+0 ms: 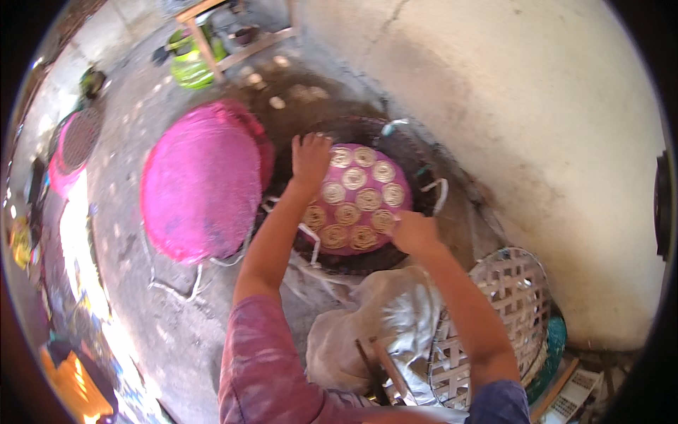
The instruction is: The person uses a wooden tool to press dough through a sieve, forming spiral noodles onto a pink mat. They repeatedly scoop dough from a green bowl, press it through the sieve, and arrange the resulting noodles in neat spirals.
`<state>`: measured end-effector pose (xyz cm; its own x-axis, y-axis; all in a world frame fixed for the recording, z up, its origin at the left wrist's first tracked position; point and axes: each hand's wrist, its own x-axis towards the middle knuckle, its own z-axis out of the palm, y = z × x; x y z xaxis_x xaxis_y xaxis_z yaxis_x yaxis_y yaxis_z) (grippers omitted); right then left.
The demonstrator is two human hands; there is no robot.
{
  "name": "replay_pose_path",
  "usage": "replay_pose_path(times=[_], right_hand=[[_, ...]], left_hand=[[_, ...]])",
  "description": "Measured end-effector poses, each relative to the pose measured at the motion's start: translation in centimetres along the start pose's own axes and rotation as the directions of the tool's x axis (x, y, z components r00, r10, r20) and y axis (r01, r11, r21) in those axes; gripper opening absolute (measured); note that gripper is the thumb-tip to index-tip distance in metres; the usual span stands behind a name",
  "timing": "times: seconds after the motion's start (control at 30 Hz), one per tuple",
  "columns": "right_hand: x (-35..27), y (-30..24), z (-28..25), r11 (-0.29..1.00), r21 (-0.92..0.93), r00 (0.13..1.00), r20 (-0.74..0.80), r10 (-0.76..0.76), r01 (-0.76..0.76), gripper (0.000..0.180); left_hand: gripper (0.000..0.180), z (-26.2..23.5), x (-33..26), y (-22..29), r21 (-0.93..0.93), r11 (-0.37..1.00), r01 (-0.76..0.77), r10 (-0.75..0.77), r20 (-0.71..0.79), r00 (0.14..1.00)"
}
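Note:
A round pink tray bears several pale spiral coils of thin strands, set in loose rows. It lies over a wide dark round basket with white cord loops. My left hand is at the tray's far left rim, its fingers bent over the edge and its thumb hidden. At the near right rim, beside a coil, my right hand is closed on the edge; its fingertips are partly hidden.
Left of the basket stands a pink-covered round form with white cords. A woven bamboo basket and a pale sack are close by my right arm. Farther off are a green gas cylinder, a wooden stand and the wall.

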<state>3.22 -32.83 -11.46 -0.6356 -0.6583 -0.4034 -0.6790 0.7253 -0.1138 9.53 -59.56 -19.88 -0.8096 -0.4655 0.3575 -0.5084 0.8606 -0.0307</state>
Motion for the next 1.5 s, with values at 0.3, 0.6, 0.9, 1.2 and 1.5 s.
replay_pose_path(times=[0.3,0.6,0.9,1.2,1.5], right_hand=[[-20.7,10.7,-8.8,0.709,0.699,0.965,-0.241,0.101,0.1,0.024],[-38.3,19.4,-4.9,0.589,0.808,0.848,-0.306,0.433,-0.01,0.034],[-49.1,18.5,-0.5,0.496,0.868,0.643,-0.392,0.658,0.021,0.035],[-56.4,18.6,4.6,0.334,0.941,0.555,-0.301,0.775,0.044,0.025],[-58.5,18.3,8.8,0.211,0.975,0.56,-0.212,0.801,0.067,0.026]], left_hand=[[0.071,-7.1,-15.7,-8.1,-0.137,0.862,0.488,-0.497,-0.04,0.867],[0.046,-13.3,-13.2,-8.6,-0.444,0.797,0.409,-0.393,0.134,0.91],[0.046,-27.8,-10.5,17.8,-0.547,0.601,-0.583,0.486,-0.329,0.81],[0.05,-28.1,-23.4,33.9,-0.64,0.139,-0.756,0.981,-0.017,0.196],[0.048,-25.8,-26.8,33.9,-0.585,0.179,-0.791,0.974,-0.007,0.225]])
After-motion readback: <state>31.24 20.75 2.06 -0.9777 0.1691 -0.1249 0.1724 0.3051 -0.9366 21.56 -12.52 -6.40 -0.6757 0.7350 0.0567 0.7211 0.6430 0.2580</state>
